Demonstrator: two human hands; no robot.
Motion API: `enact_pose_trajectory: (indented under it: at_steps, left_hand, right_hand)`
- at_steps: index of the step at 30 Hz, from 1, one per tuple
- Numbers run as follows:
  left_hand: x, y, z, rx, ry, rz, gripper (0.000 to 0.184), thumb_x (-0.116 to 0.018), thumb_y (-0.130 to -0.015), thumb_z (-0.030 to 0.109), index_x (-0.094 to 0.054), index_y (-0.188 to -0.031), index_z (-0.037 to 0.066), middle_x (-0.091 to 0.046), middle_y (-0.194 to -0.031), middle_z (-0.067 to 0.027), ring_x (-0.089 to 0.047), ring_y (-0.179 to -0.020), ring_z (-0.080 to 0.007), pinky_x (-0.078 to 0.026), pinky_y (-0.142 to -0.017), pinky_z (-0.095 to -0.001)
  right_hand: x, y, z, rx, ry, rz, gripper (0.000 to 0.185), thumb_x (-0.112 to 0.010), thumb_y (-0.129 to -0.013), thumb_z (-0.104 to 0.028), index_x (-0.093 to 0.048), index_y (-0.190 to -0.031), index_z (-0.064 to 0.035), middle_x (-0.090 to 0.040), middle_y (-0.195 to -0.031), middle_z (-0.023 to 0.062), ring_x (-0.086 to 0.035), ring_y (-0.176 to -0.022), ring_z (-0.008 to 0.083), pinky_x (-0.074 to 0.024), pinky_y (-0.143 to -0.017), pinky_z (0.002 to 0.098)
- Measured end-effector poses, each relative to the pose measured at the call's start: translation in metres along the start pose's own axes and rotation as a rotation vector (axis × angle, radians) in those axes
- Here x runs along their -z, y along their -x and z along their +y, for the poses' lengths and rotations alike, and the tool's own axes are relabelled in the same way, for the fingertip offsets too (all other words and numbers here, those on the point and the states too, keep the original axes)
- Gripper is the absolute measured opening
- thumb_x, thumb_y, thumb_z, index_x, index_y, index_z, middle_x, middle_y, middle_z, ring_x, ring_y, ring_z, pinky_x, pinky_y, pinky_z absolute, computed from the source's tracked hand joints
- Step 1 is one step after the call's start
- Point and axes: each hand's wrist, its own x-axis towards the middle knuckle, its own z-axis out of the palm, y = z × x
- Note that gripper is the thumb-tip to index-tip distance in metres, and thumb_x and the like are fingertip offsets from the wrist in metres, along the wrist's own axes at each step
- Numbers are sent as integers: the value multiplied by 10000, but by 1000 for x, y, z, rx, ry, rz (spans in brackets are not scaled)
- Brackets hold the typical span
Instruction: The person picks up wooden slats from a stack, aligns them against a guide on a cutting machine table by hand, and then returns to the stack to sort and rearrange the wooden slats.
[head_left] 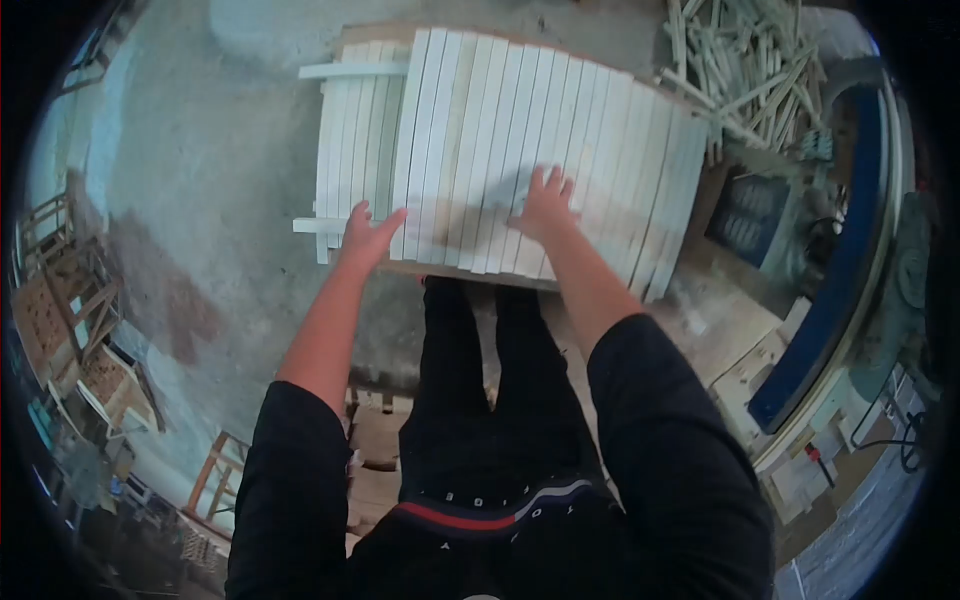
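Observation:
Pale wooden slats (pixel 480 150) lie side by side in a closely packed row in front of me. At the left of the row a lower group of slats (pixel 360 130) has two short cross strips, an upper strip (pixel 350 70) and a lower strip (pixel 318 225). My left hand (pixel 371 236) is by the near end of the row's left edge, thumb and fingers apart, close to the lower strip. Over the middle of the row, my right hand (pixel 548 208) has its fingers spread and nothing in them. Whether either hand touches the wood I cannot tell.
A heap of loose wooden sticks (pixel 750 70) is at the upper right. Beside it runs a long blue machine part (pixel 830 270), with a dark panel (pixel 748 215) nearby. Wooden chair frames (pixel 110 375) stand at the left on the concrete floor (pixel 230 150).

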Motion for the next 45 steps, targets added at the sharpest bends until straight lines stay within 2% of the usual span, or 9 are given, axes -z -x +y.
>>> enact_pose_trajectory:
  at_steps: [7,15,23,33,36,38,39,43,45]
  left_hand:
    - [-30,-74,2,-56,178,-135,893,-728,-725,422,-307,-1336,-75,-428,-1295,-255,-466,-1178,-300,-396,-959,-364]
    - [-38,-95,35,112,442,-210,689,-671,-769,473,-516,-1166,-68,-595,-1063,-152,-576,-962,-204,-441,-843,-303]
    - [-54,-121,5,-2,149,82,771,-504,-825,618,-557,-1116,-94,-586,-1073,-256,-562,-1030,-336,-420,-895,-364]
    - [-25,-35,42,-71,279,267,698,-496,-884,527,-496,-1196,-97,-562,-1153,-227,-532,-1095,-303,-401,-925,-359]
    - [-47,5,78,-21,484,94,645,-428,-925,492,-467,-1240,-70,-536,-1196,-221,-503,-1133,-294,-361,-972,-358]
    - [-67,16,86,9,500,70,625,-404,-937,479,-472,-1235,-67,-537,-1192,-220,-501,-1133,-295,-357,-976,-360]
    - [-81,17,79,-17,474,34,593,-376,-952,453,-475,-1235,-58,-540,-1182,-216,-506,-1122,-284,-366,-965,-359]
    - [-102,37,118,-267,555,-138,511,-311,-980,373,-478,-1245,-30,-543,-1111,-201,-526,-1041,-259,-390,-926,-362]
    - [-130,24,102,-216,431,-133,457,-304,-980,310,-461,-1270,-6,-514,-1030,-183,-503,-992,-264,-392,-902,-364]
  right_hand:
    - [-21,-21,-34,-44,151,-22,1246,-825,-606,-399,22,-1420,17,53,-1457,314,-39,-1333,522,-418,-928,564]
    - [-17,-19,-31,-8,113,-19,1205,-824,-614,-352,-11,-1422,21,27,-1457,317,-48,-1326,532,-414,-934,572]
    - [-18,-22,-32,-29,140,-45,1235,-830,-596,-367,8,-1409,33,33,-1446,333,-37,-1327,528,-416,-945,556]
    - [-23,-22,-26,1,150,-32,1139,-780,-667,-398,-37,-1408,46,16,-1456,314,-12,-1332,522,-425,-942,540]
    - [-22,-32,-12,68,185,139,959,-680,-773,-458,-152,-1406,32,-156,-1435,317,-212,-1318,477,-423,-941,486]
    - [1,-32,0,51,-1072,-280,792,-443,-879,-586,-327,-1337,50,-424,-1301,212,-422,-1202,318,-411,-925,405]
    - [7,-19,-12,13,-1189,12,722,-381,-900,-599,-427,-1265,22,-528,-1167,147,-522,-1031,214,-416,-877,361]
    - [15,-16,-32,154,-1320,-129,630,-363,-924,-561,-504,-1131,17,-558,-1036,113,-527,-928,171,-439,-796,310]
    - [10,-24,-40,76,-1279,-18,617,-371,-927,-547,-511,-1096,29,-556,-929,117,-525,-838,167,-441,-747,315]
